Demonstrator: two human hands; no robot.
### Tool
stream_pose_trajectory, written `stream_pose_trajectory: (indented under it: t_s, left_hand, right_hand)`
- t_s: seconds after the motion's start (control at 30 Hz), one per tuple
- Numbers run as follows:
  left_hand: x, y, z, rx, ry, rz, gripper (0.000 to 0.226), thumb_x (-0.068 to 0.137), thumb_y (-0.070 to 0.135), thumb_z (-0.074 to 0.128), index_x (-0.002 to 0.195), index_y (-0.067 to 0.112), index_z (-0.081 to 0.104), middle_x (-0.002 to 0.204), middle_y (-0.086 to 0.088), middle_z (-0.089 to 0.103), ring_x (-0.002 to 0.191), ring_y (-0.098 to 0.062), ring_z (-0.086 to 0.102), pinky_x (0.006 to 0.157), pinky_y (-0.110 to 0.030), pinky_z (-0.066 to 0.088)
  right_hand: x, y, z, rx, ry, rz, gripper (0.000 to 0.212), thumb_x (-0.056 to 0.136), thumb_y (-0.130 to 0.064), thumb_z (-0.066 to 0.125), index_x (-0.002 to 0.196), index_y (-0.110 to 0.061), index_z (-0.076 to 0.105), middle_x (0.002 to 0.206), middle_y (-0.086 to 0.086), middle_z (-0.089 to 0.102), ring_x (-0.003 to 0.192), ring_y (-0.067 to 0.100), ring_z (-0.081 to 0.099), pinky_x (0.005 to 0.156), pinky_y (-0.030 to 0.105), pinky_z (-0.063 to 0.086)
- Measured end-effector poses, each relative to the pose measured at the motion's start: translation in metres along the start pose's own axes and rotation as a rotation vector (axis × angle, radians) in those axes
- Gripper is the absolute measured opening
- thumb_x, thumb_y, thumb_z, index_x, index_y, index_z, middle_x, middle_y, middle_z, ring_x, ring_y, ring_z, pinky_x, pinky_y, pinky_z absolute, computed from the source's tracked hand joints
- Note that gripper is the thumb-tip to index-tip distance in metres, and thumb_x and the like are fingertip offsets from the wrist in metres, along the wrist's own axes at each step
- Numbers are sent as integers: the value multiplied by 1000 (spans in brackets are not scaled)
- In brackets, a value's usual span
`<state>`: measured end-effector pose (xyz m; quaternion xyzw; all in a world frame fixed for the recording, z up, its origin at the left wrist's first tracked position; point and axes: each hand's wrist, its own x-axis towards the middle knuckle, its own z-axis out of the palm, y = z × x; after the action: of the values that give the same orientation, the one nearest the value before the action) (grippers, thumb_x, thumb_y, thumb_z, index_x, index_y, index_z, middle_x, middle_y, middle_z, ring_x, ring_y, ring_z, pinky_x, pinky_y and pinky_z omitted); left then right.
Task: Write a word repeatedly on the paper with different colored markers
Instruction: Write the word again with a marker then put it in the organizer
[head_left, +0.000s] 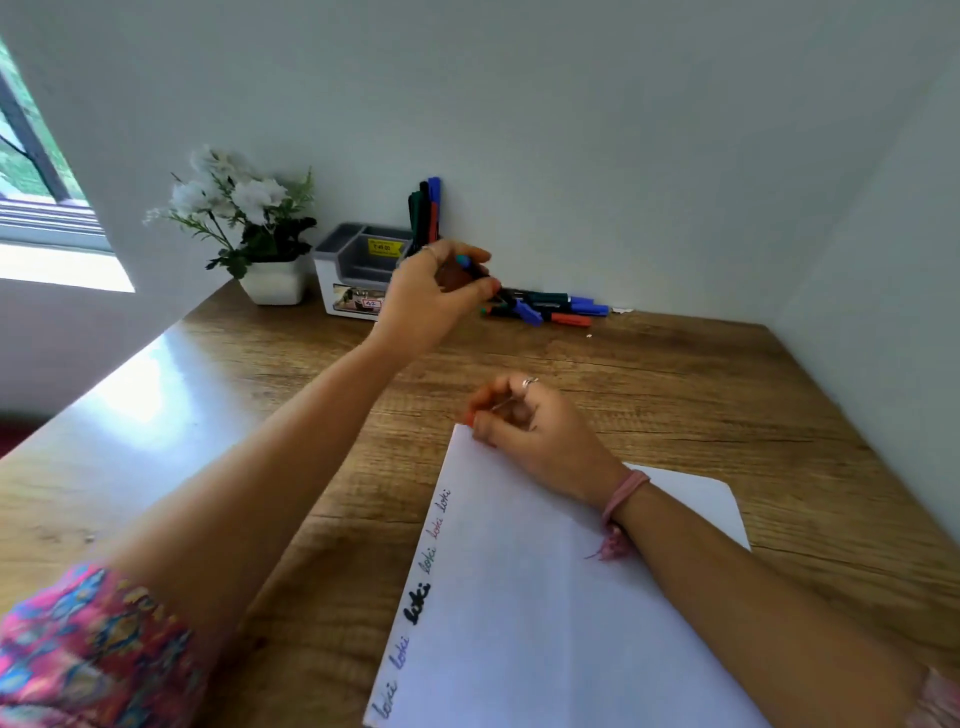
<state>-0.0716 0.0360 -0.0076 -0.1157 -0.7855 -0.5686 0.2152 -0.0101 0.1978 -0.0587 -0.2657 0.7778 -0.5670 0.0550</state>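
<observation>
The left hand (431, 291) is stretched out to the far side of the counter (675, 395), fingers curled round a dark marker (465, 267) with a teal end — a closed grip on it, right in front of the grey organizer (358, 265). More markers stand upright (426, 213) in that organizer, and a loose pile of markers (545, 309) lies just right of the hand by the wall. The right hand (530, 426) rests on the far corner of the paper (545, 597), fingers loosely curled; can't tell if it's pinching anything. Down the paper's left edge the word "loki" (418, 603) repeats in several colours — one bold black. A potted white flower plant (244, 228) sits far left.
</observation>
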Motion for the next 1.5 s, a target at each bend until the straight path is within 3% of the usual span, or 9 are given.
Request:
stream_pose_trajectory:
  t_s: [0.17, 0.37, 0.47, 0.6, 0.73, 0.93, 1.17, 1.37, 1.5]
  left_hand:
    - [-42, 24, -27, -400, -18, -209, 22, 79, 13, 72, 100, 16, 65, 90, 2, 73, 88, -14, 68, 87, -34, 54]
    - [-74, 32, -18, -585, -167, -349, 14, 83, 7, 66, 96, 9, 66, 77, 3, 70, 71, -8, 65, 66, -21, 55]
    - [-80, 28, -11, -517, -220, -358, 14, 82, 11, 68, 96, 13, 67, 81, 3, 71, 79, -13, 67, 77, -28, 57]
    - [-84, 30, -11, -271, -353, -324, 10, 89, 26, 61, 95, 19, 63, 88, 4, 70, 84, -10, 68, 79, -24, 56]
    - [-87, 43, -15, -114, -600, -410, 26, 95, 39, 45, 83, 22, 62, 82, 1, 68, 79, -15, 65, 81, -28, 56]
    - [-90, 44, -8, 192, -531, -274, 36, 97, 47, 35, 91, 16, 53, 71, 5, 49, 60, -7, 44, 56, -24, 43]
    - [-90, 34, -5, -27, -438, -192, 47, 94, 45, 47, 94, 0, 61, 49, 9, 37, 37, -3, 30, 38, -15, 25]
    - [-71, 12, -48, 134, -714, -267, 74, 68, 73, 46, 108, 12, 57, 54, 10, 42, 43, -2, 32, 41, -18, 28]
    - [-63, -11, -57, 480, -683, -143, 43, 72, 61, 63, 102, 30, 63, 68, 7, 53, 60, -5, 47, 58, -20, 34]
  right_hand:
    - [1, -7, 0, 316, 173, 106, 11, 88, -19, 62, 93, -17, 52, 79, -11, 65, 56, 2, 49, 54, 20, 43]
    - [-5, -14, 2, 219, 33, 67, 29, 83, -31, 58, 106, -14, 61, 71, -15, 67, 56, -1, 52, 53, 17, 36]
    - [-8, -14, 2, 126, 19, 34, 25, 82, -33, 61, 101, -17, 68, 84, 6, 71, 65, 5, 52, 53, 15, 37]
    - [-7, -18, 2, 173, 115, 21, 11, 94, -12, 53, 93, -8, 63, 60, -11, 63, 53, 0, 55, 54, 14, 42]
    - [-7, -23, -2, 209, 146, 12, 14, 96, -11, 48, 88, -17, 58, 53, -12, 56, 50, 1, 53, 56, 19, 46]
    - [-7, -23, -5, 198, 61, -81, 14, 93, -16, 50, 94, -23, 62, 66, -12, 60, 59, 2, 49, 56, 17, 40]
    - [-5, -22, -4, 397, 77, -34, 20, 84, -27, 52, 100, -18, 60, 84, 7, 54, 74, 14, 50, 63, 23, 42]
    - [-4, -23, -5, 576, 244, 60, 11, 94, -18, 50, 91, -13, 58, 66, -3, 60, 60, 10, 58, 55, 24, 51]
    - [-10, -14, -1, 368, 161, 82, 10, 82, -11, 61, 83, -14, 52, 58, -2, 57, 52, 11, 54, 50, 22, 47]
